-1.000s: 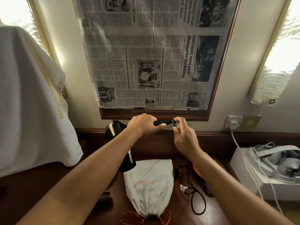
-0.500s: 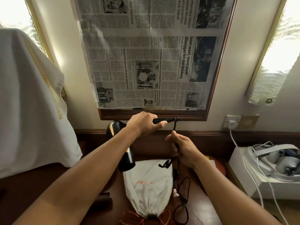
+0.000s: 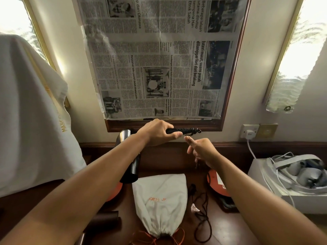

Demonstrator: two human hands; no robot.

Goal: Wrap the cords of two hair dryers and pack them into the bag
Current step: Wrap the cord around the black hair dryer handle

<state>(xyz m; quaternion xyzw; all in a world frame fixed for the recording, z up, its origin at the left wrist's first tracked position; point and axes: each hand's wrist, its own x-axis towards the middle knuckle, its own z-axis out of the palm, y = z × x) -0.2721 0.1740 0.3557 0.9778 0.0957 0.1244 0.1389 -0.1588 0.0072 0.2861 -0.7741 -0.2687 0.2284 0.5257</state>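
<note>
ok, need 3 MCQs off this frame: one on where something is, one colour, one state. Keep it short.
1. Where does the white drawstring bag lie?
A. on the dark table, between the two forearms
B. hung on the wall socket
C. on the white box at the right

2. What colour is the bag's drawstring?
A. blue
B. orange
C. green

3. What is the left hand doing?
A. resting flat on the table
B. gripping the black hair dryer by its handle
C. pulling the bag open

Key:
1 A: the bag lies on the table, closed end toward the camera.
2 B: orange loops show at the gathered neck.
3 B: fingers curl round the handle, held up before the newspaper; the right hand holds nothing visible.
</note>
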